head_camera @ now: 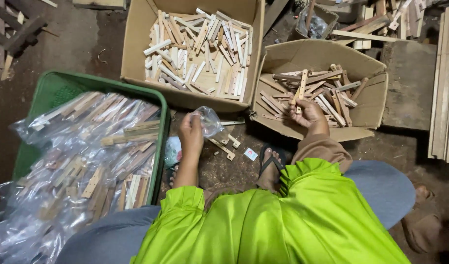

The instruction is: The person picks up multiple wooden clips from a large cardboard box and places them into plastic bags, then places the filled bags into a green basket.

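My left hand (191, 133) holds a small clear plastic bag (209, 121) above the dirt floor, between the green basket and the boxes. My right hand (308, 113) reaches into the smaller cardboard box (371, 68) and grips a short pale wooden strip (301, 87) that stands upright over a heap of darker wooden pieces. Loose wooden pieces (223, 148) lie on the floor just right of my left hand.
A larger cardboard box (136, 44) of light wooden strips sits at the back. The green plastic basket (48, 88) at left is piled with bagged wooden pieces. Planks (447, 83) and scrap wood line the right. My sandalled foot (271, 166) rests below the boxes.
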